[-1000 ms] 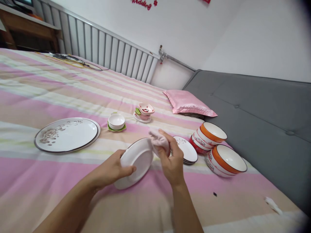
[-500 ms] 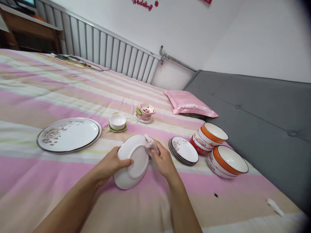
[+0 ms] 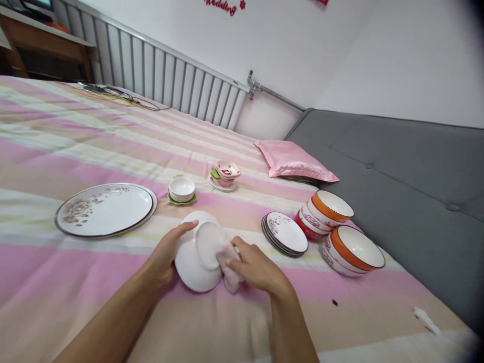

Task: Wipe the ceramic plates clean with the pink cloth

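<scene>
A white plate [image 3: 188,255] is held tilted above the bed, its underside with the raised foot ring facing me. My left hand [image 3: 168,252] grips its left edge, the thumb lying across the upper rim and the other fingers hidden behind. In my right hand [image 3: 251,264] is a bunched pale pink cloth [image 3: 229,269], pressed against the right part of the plate's underside. A stack of flower-patterned plates [image 3: 289,233] lies to the right of my right hand. Left of my left hand rests a large oval platter [image 3: 108,209] on another.
Small white bowls [image 3: 182,187] sit on a green dish, near a stack of small pink dishes [image 3: 228,170]. Orange-rimmed bowls [image 3: 355,252] stand at the right by the grey headboard [image 3: 397,161]. A pink pillow [image 3: 295,161] and cables [image 3: 117,94] lie farther back.
The plate has turned in my left hand, whose thumb is now at the upper rim. My right hand has moved the cloth down from the upper right rim to the lower right side.
</scene>
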A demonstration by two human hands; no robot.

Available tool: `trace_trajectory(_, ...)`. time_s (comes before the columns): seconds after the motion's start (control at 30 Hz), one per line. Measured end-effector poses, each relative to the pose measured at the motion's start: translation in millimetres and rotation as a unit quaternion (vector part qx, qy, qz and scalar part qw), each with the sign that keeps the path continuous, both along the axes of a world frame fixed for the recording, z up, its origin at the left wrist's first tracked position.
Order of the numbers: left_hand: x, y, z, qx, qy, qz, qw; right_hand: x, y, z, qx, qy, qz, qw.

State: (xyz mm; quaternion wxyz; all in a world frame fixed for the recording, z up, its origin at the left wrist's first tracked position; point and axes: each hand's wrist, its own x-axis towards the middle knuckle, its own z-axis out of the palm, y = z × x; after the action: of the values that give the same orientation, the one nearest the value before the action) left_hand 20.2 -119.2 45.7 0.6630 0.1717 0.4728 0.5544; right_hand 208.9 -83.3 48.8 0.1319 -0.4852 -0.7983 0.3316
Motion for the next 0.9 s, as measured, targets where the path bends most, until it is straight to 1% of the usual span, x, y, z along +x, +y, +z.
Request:
trace_trajectory(0.07, 1.9, 0.9, 0.4, -0.014, -0.022, 0.011, 1.0, -0.9, -4.5, 4.8, -0.016, -0.012, 0.026, 0.999)
trace_trajectory(0.13, 3.8, 2.2, -0.2, -0.002, -0.035, 0.03, 0.999, -3.5, -9.4, 9.0, -0.029, -0.006, 0.047, 0.998)
trace_trajectory(0.2, 6.0, 3.2, -0.6, 0.014, -0.035, 0.061, 0.997, -7.2, -14.4, 12.1, -0.057, 0.017, 0.066, 0.996)
trace_trajectory(0.27, 8.5, 3.0, 0.1, 0.03, -0.037, 0.082, 0.996, -11.5, -19.1, 13.4, -0.099, 0.051, 0.08, 0.99)
trace_trajectory(0.3, 9.9, 2.4, 1.0, 0.038, -0.041, 0.081, 0.995, -13.8, -21.2, 13.4, -0.122, 0.074, 0.082, 0.986)
trace_trajectory(0.37, 12.6, 0.4, 3.6, 0.048, -0.054, 0.056, 0.996, -18.3, -24.4, 12.4, -0.167, 0.136, 0.077, 0.973)
trace_trajectory(0.43, 15.1, -2.0, 6.6, 0.06, -0.059, 0.029, 0.996, -22.5, -26.3, 11.1, -0.204, 0.21, 0.063, 0.954)
trace_trajectory(0.5, 17.2, -4.2, 9.0, 0.081, -0.056, 0.004, 0.995, -25.8, -26.8, 11.1, -0.224, 0.279, 0.045, 0.933)
trace_trajectory(0.63, 20.6, -7.0, 10.3, 0.122, -0.068, -0.071, 0.988, -29.2, -25.2, 15.7, -0.235, 0.396, 0.009, 0.888)
trace_trajectory(0.7, 22.2, -8.5, 9.0, 0.145, -0.071, -0.104, 0.981, -29.4, -23.8, 18.2, -0.228, 0.447, -0.018, 0.865)
trace_trajectory(0.8, 25.5, -11.5, 5.8, 0.184, -0.048, -0.13, 0.973, -28.8, -20.9, 19.1, -0.198, 0.509, -0.061, 0.836)
trace_trajectory(0.9, 29.1, -14.2, 3.1, 0.218, -0.02, -0.138, 0.966, -28.4, -16.4, 16.2, -0.16, 0.548, -0.103, 0.815)
